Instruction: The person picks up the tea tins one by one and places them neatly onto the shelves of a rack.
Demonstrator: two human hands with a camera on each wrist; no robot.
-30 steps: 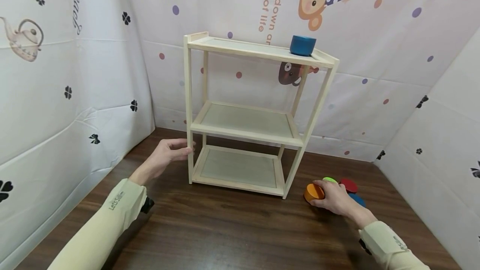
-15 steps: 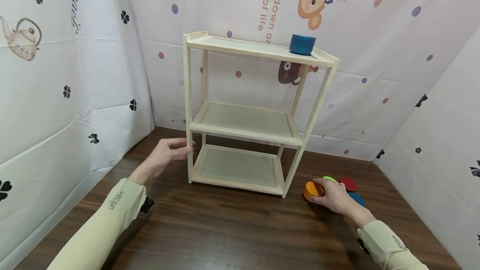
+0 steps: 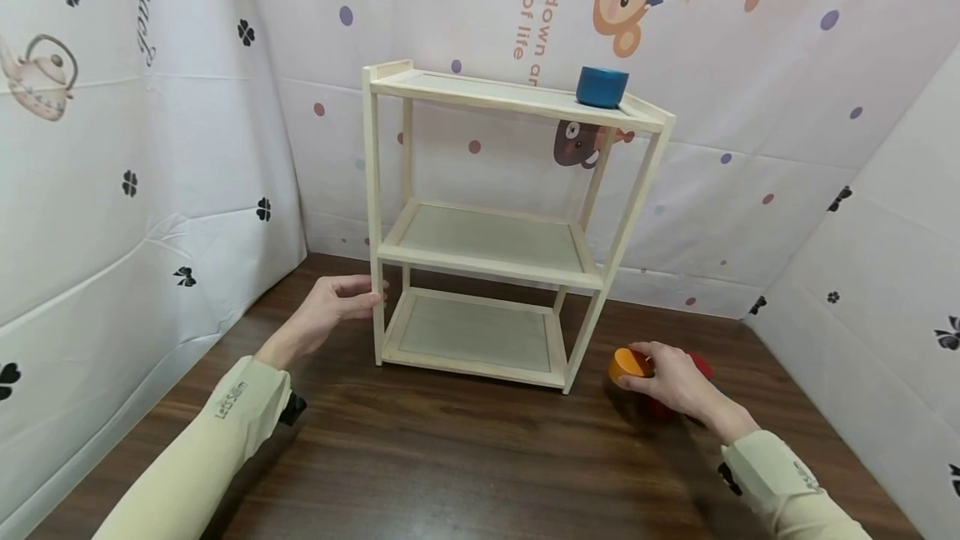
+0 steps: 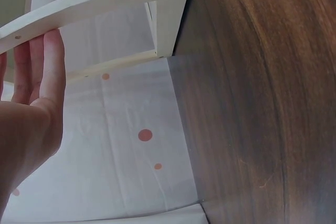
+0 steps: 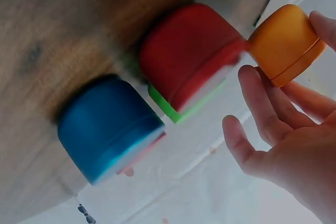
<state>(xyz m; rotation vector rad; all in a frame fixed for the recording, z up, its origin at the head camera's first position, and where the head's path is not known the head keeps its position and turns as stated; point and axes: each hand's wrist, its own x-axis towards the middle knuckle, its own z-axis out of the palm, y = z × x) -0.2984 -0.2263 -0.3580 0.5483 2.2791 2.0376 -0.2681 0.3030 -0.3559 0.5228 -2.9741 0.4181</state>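
Observation:
A pale wooden three-tier shelf (image 3: 487,236) stands on the dark table. My left hand (image 3: 337,303) holds its front left post (image 3: 376,190) low down, thumb in front and fingers behind; the left wrist view shows the fingers (image 4: 54,64) against the post. At the right, my right hand (image 3: 678,379) pinches a small round orange tin (image 3: 627,366) between thumb and fingers, raised above the table. Close by in the right wrist view are a red tin (image 5: 191,51) and a blue tin (image 5: 107,127), with a green tin (image 5: 165,106) mostly hidden behind the red one.
Another blue tin (image 3: 602,87) sits on the right end of the top tier. In the head view, my right hand covers most of the tins on the table; a red one (image 3: 701,365) shows behind it. White printed cloth (image 3: 480,15) hangs at the back and both sides.
My right hand has lifted the orange tin off the table, and a red tin now shows beneath the hand. The left hand keeps its hold on the post.

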